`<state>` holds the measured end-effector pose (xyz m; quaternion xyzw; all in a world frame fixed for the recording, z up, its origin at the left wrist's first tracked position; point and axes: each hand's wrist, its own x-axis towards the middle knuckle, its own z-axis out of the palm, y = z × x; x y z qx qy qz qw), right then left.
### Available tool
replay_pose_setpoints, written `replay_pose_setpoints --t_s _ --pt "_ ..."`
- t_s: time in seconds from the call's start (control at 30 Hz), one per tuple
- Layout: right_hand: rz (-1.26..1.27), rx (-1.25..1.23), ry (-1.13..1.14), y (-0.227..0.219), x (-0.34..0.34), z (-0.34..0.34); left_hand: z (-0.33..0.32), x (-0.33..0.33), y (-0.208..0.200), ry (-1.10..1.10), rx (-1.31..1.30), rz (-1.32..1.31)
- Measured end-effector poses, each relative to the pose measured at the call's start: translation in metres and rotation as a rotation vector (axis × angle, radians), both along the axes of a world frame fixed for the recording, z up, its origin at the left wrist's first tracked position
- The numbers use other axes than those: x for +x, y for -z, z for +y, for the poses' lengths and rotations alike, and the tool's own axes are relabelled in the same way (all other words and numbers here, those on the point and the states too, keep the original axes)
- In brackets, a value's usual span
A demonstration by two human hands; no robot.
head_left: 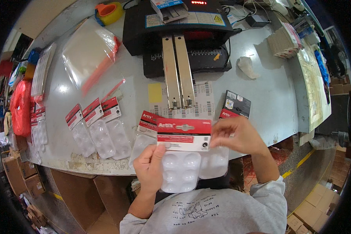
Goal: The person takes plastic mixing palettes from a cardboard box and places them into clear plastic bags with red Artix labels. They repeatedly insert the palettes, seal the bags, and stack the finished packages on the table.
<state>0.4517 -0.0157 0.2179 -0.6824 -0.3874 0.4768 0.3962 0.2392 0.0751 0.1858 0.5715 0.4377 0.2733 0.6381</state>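
Observation:
In front of me I hold a packaged white paint palette [180, 171] with round wells, topped by a red and white header card [184, 135]. My left hand [149, 165] is closed on its left side, the thumb lying at the card's lower corner. At the card's right edge, my right hand [240, 134] pinches with bent fingers. Partly hidden behind it are a second palette [215, 163] on the right and another carded pack [147, 126] on the left. A stack of black and red header cards [237, 103] lies beyond my right hand.
A black machine [175, 35] with two metal rails [178, 74] stands at the back centre. Several packed palettes [101, 136] lie on the table's left, below clear plastic bags [90, 54]. Cards [283, 43] are stacked at back right; a tape roll [108, 13] sits back left.

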Motion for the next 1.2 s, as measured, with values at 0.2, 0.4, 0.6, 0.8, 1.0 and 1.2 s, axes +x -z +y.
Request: replay_pose_setpoints --t_s 0.2,0.4,0.6,0.8,1.0,1.2 --pt "0.340 -0.143 0.066 0.014 -0.008 -0.015 -0.002 0.001 0.011 -0.038 -0.075 -0.077" --pt "0.556 -0.207 0.080 0.017 -0.017 -0.012 0.001 -0.004 0.008 0.022 0.000 0.043" --pt "0.573 -0.158 0.355 0.054 -0.010 0.024 0.032 0.031 0.044 0.017 0.232 0.229" --pt "0.570 -0.105 0.468 0.066 -0.001 0.036 0.050 0.049 0.057 0.026 0.140 0.219" --pt "0.557 -0.064 0.436 0.068 -0.002 0.039 0.044 0.051 0.065 -0.014 0.140 0.175" --pt "-0.023 -0.022 0.457 0.046 0.017 0.011 0.065 0.013 0.048 0.038 0.476 0.436"
